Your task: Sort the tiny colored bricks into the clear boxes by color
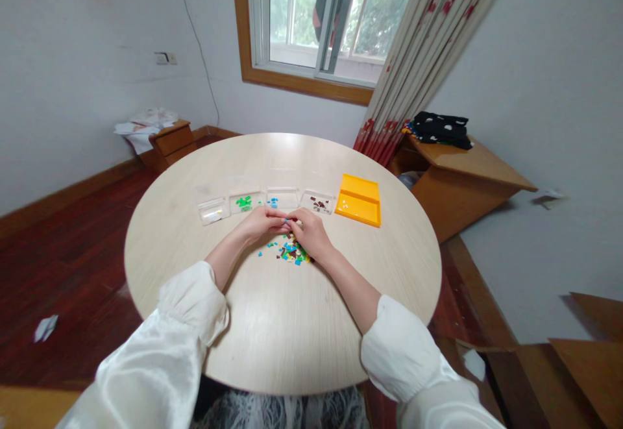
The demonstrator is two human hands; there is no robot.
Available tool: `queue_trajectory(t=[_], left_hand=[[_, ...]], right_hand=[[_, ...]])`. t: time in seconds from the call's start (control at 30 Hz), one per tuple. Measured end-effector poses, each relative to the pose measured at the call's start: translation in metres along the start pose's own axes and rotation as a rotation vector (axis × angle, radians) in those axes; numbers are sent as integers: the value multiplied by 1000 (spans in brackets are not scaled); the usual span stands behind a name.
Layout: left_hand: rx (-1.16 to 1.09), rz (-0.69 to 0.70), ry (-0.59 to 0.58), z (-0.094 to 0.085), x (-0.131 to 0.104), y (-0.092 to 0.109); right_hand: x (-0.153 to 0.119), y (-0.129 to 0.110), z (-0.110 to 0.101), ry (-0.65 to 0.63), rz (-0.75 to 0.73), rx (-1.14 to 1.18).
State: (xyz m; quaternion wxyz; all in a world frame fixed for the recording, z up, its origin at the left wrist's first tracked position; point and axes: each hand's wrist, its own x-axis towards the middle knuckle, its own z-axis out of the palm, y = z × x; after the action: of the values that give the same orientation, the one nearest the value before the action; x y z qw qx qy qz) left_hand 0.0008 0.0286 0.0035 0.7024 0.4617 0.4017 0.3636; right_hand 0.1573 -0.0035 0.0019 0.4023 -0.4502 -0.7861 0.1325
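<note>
My left hand and my right hand meet fingertip to fingertip above a pile of small coloured pieces. A tiny blue piece shows between the pinched fingers of both hands. The pile holds blue, green, brown, yellow and pale pieces. Behind the hands stands a row of clear boxes: one with green pieces, one with a few blue pieces, one with brown pieces. A clear box at the left end holds a few light pieces.
An open yellow box with a few pale pieces lies right of the clear boxes on the round table. Beyond the table stand a small cabinet at the left and a wooden stand with dark cloth at the right.
</note>
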Motion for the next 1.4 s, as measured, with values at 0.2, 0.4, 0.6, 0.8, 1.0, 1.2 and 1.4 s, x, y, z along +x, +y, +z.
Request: queue_trajectory(t=[0.2,0.4,0.6,0.8,1.0,1.2,1.4], left_hand=[[-67,-40,2,1,-3,3],[-100,-43,-11,5,-6,6],[-100,-14,29,6,-5,5],[-132,12,50,9,-6,6],[-139,52,91,13,-8,6],[-102,60,105,13,-6,4],[-106,51,117,14,-5,5]], right_hand=[[0,1,0,0,-6,10],[0,0,-2,19,36,49],[0,1,0,79,149,180],[1,-1,-1,114,222,256],[0,-2,-2,136,221,292],[0,-4,-1,149,208,297],[1,-3,-1,168,214,312]])
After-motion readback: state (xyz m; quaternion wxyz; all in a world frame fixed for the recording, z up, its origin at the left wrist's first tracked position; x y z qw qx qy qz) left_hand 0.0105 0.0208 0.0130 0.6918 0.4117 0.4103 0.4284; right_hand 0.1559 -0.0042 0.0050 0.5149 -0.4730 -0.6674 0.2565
